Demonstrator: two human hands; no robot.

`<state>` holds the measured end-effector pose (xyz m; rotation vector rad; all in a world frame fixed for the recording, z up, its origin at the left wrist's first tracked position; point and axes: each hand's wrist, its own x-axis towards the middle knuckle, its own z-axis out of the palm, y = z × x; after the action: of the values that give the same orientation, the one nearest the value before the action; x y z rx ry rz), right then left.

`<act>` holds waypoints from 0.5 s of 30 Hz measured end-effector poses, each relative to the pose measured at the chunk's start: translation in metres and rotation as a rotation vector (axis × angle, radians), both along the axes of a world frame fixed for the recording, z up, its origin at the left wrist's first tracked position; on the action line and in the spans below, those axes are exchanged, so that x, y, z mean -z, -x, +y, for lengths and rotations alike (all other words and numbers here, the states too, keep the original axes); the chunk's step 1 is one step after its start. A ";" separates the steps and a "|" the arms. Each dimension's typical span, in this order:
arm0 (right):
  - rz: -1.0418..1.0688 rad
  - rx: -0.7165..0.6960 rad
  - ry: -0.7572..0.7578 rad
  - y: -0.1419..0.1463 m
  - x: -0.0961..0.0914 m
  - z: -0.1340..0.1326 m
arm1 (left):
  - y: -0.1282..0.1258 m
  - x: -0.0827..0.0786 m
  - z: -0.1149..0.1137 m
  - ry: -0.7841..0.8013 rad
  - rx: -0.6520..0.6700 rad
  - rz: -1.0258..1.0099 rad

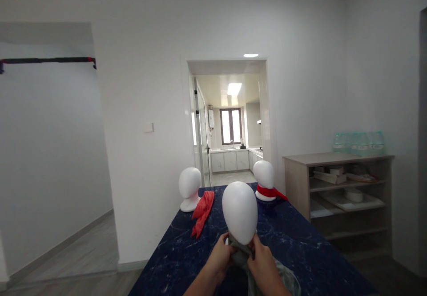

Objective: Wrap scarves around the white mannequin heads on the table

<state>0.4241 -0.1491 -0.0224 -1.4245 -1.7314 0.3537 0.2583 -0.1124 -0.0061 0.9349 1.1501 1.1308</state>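
Note:
A white mannequin head (239,211) stands upright in front of me on the dark blue marbled table (190,247). Around its neck lies a grey-green scarf (240,257), its loose end hanging toward me and to the right. My left hand (220,254) is closed on the scarf at the left of the neck. At the right of the neck my right hand (260,256) grips the scarf too, fingers curled behind the cloth. The head's base is hidden by the hands and cloth.
Behind left stands another white mannequin head (189,182), with a red scarf (204,209) beside it. A third mannequin head (264,174) at back right wears a red band of cloth (267,192). A shelf unit (296,185) with water bottles (358,143) stands right of the table.

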 end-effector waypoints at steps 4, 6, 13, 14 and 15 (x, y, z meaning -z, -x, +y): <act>-0.059 0.006 -0.010 -0.003 -0.007 -0.006 | 0.005 -0.006 0.003 0.007 0.035 0.102; -0.070 0.011 -0.013 -0.004 -0.009 -0.008 | 0.007 -0.009 0.005 -0.008 0.041 0.201; -0.020 0.010 0.021 -0.008 -0.013 -0.010 | 0.009 0.000 0.006 -0.316 0.108 0.345; -0.011 0.007 0.017 -0.008 -0.012 -0.009 | 0.010 0.003 0.004 -0.326 0.122 0.366; -0.006 0.003 0.010 -0.009 -0.011 -0.009 | 0.012 0.004 0.002 -0.329 0.132 0.388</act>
<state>0.4329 -0.1578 -0.0111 -1.4361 -1.7340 0.3573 0.2465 -0.1107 -0.0104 1.5143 1.2058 1.0763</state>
